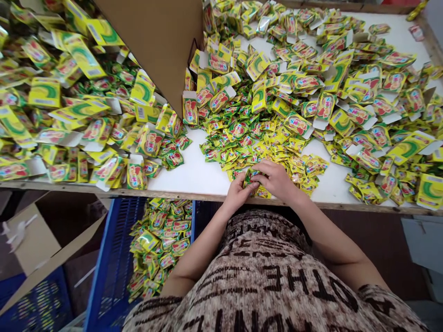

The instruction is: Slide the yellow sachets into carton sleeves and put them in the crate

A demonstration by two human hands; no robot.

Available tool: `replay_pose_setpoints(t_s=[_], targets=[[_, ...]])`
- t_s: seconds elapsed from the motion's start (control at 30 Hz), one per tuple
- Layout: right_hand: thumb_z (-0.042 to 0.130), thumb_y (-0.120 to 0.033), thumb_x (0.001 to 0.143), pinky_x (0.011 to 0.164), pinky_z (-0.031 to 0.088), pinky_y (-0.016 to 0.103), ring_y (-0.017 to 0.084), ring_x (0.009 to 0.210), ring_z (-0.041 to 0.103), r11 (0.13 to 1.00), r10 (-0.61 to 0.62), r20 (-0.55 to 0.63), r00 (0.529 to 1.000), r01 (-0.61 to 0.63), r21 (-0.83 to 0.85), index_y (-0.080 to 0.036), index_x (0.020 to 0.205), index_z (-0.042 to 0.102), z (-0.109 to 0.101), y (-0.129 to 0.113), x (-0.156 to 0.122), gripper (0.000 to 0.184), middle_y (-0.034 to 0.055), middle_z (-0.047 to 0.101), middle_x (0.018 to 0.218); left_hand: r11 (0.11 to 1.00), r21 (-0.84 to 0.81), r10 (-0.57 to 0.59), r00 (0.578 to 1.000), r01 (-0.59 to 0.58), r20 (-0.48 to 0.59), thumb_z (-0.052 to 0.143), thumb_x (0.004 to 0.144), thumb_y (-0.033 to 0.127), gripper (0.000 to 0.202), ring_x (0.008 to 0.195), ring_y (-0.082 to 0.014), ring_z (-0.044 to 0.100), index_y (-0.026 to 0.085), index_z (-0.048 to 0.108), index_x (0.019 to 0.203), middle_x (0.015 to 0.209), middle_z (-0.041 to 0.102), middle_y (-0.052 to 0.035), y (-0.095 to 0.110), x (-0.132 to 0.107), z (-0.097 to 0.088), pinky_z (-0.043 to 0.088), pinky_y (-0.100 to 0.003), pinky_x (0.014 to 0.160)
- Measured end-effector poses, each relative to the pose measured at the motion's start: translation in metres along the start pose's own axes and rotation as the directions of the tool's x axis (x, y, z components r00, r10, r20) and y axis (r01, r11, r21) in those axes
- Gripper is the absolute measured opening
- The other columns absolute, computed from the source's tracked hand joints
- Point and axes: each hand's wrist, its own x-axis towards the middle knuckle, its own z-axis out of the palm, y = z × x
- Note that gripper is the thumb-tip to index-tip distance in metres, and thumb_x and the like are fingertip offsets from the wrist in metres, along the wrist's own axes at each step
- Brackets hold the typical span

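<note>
Close to the table's front edge, my left hand [239,191] and my right hand [273,180] meet over a small green candy packet [252,175]. Fingers of both hands are closed on it, and part of it is hidden behind them. Around and beyond my hands spreads a heap of small yellow and green packets [242,133]. Farther back lie many small yellow-green cardboard boxes [297,83], several with white end flaps standing open.
A tall brown cardboard panel [162,41] stands on the white table [187,177], left of the heap. More boxes [44,92] are piled beyond it. Below the wooden edge, a blue crate [104,258] holds packets. An opened carton [38,235] sits at the lower left.
</note>
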Motion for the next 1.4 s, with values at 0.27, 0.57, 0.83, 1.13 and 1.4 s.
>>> replay_pose_setpoints(t_s=[0.27,0.57,0.83,1.13,1.4], targets=[[0.057,-0.022,0.093,0.081,0.045,0.035,0.023,0.089,0.058,0.986,-0.089,0.086,0.992,0.1,-0.136,-0.019,0.101,0.066,-0.008,-0.009,0.007,0.012,0.0078,0.067,0.092,0.969,-0.238,-0.109,0.979,0.066,-0.172,0.065,0.077,0.021,0.004,0.074,-0.013,0.053,0.018,0.065,0.077,0.075,0.062,0.0029,0.006,0.001,0.008,0.044,-0.023,0.072],[0.058,-0.029,0.093,0.1,0.041,0.052,0.03,0.119,0.046,0.99,-0.102,0.211,0.972,0.119,-0.072,-0.022,0.084,0.075,-0.007,-0.002,-0.001,0.021,0.011,0.061,0.125,0.993,-0.102,-0.053,0.999,0.054,0.012,0.071,0.08,0.034,0.036,0.11,-0.0198,0.056,0.021,0.064,0.112,0.115,0.067,-0.003,0.006,-0.006,0.0,0.041,-0.031,0.102],[0.07,-0.043,0.083,0.053,0.049,0.029,0.014,0.059,0.056,0.607,0.527,0.099,0.844,-0.455,0.652,-0.022,0.102,0.073,0.012,0.002,-0.038,0.028,0.003,0.066,0.081,0.96,-0.237,-0.136,0.987,0.152,0.082,0.055,0.091,0.048,0.04,0.123,-0.0245,0.056,0.021,0.07,0.116,0.121,0.07,-0.0071,0.008,-0.011,-0.011,0.034,-0.037,0.113],[0.071,-0.037,0.082,0.058,0.05,0.027,0.016,0.075,0.062,0.737,0.413,-0.064,0.909,-0.292,0.609,-0.027,0.094,0.08,0.024,-0.003,-0.026,0.018,0.0057,0.072,0.092,0.994,-0.109,-0.044,0.989,0.029,-0.14,0.072,0.081,0.036,0.027,0.111,-0.0231,0.065,0.023,0.076,0.105,0.113,0.075,-0.0057,0.01,-0.007,-0.012,0.045,-0.04,0.107],[0.079,-0.041,0.074,0.045,0.046,0.026,0.01,0.046,0.054,0.662,0.543,-0.065,0.837,-0.379,0.647,-0.023,0.085,0.079,0.035,0.001,-0.024,0.021,0.0022,0.072,0.075,0.998,-0.028,0.055,0.987,-0.06,-0.149,0.071,0.083,0.036,0.029,0.093,-0.0174,0.069,0.021,0.073,0.107,0.103,0.076,-0.0058,0.006,-0.001,-0.011,0.054,-0.031,0.088]])
